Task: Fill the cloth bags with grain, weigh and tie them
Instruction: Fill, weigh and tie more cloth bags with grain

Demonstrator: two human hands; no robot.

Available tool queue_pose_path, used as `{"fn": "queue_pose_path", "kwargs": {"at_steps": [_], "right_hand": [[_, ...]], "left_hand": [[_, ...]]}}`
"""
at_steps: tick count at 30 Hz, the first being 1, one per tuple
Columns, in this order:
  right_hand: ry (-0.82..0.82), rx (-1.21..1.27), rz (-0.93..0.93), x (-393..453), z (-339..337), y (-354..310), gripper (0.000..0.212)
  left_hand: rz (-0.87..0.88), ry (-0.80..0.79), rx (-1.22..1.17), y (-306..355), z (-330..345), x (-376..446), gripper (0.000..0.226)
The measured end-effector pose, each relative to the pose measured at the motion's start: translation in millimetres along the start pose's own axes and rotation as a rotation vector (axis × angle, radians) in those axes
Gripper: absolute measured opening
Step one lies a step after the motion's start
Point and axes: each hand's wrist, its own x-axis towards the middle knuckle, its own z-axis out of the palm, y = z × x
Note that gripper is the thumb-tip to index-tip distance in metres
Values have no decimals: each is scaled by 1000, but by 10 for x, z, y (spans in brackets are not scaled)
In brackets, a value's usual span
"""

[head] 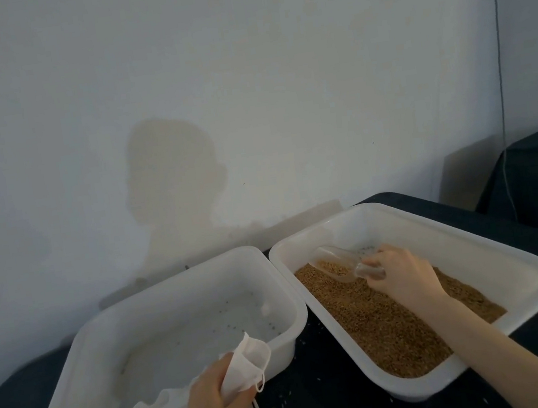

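My left hand [209, 402] grips a small white cloth bag [246, 362] by its lower part, its mouth open and tilted up to the right, over the near right corner of the left tub. My right hand [402, 275] holds the handle of a clear plastic scoop [340, 263]. The scoop lies on the brown grain [391, 321] with some grain in it. The grain fills the white tub on the right [497, 261].
A second white tub [106, 334] on the left holds white cloth at its near left and a few stray grains. Both tubs stand on a dark table [326, 399] strewn with loose grains. A white rounded object shows at the bottom edge under my left hand. A wall rises behind.
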Motion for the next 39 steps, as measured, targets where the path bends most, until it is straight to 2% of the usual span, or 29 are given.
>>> {"fn": "queue_pose_path", "kwargs": {"at_steps": [3, 5, 10, 12, 16, 21, 24, 28, 34, 39], "right_hand": [[-32, -2, -9, -3, -24, -11, 27], [-58, -8, -23, -4, -45, -29, 27], [3, -100, -63, 0, -178, -109, 23], [18, -86, -95, 7, -231, -171, 23], [23, -3, -152, 12, -291, -347, 29], [34, 111, -276, -20, -376, -604, 29], [-84, 243, -402, -34, -441, -750, 27], [-253, 472, -479, -69, -513, -901, 25], [-375, 485, -555, -129, -461, -1073, 30], [-404, 473, -605, -175, -458, -1154, 34]], "left_hand": [[12, -19, -2, 2, 1, -11, 74], [3, -36, -19, 24, -31, -8, 72], [-43, -81, -114, 176, -135, -7, 26], [-57, -85, -143, 209, -167, -8, 16], [-97, -66, -122, 210, -242, -14, 10], [-119, -26, -100, 226, -371, -23, 12], [-123, 11, -79, 177, -476, -33, 18], [-122, 80, -6, 63, -616, -38, 20], [-81, 173, 282, -66, -801, -77, 24], [-66, 153, 361, -74, -862, -104, 34]]}}
